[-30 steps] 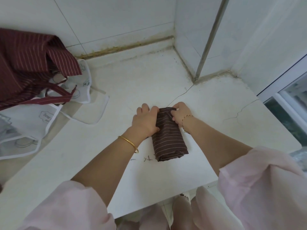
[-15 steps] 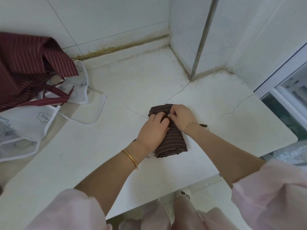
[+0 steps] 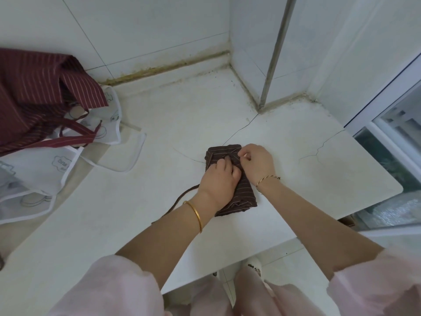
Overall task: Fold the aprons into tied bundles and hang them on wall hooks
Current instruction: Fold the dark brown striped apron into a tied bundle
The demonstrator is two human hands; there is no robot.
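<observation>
Currently the folded apron (image 3: pixel 239 197) lies on the counter (image 3: pixel 296 201): soft, light, liable to unfold. Your left hand (image 3: pixel 216 185) pins it, fingers (image 3: pixel 224 165) curled into cloth; your right hand (image 3: pixel 257 161) pinches its far end. Hold across the middle.

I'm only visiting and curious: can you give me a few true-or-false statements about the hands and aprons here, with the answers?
1. Both the left hand and the right hand grip the brown striped bundle. True.
2. The bundle hangs on a wall hook. False: it lies on the white counter.
3. A dark strap trails from the bundle past the left forearm. True.
4. The red striped apron is folded small and tied. False: it lies in a loose heap on the white aprons.
5. The left wrist is bare. False: it wears a gold bangle.
</observation>
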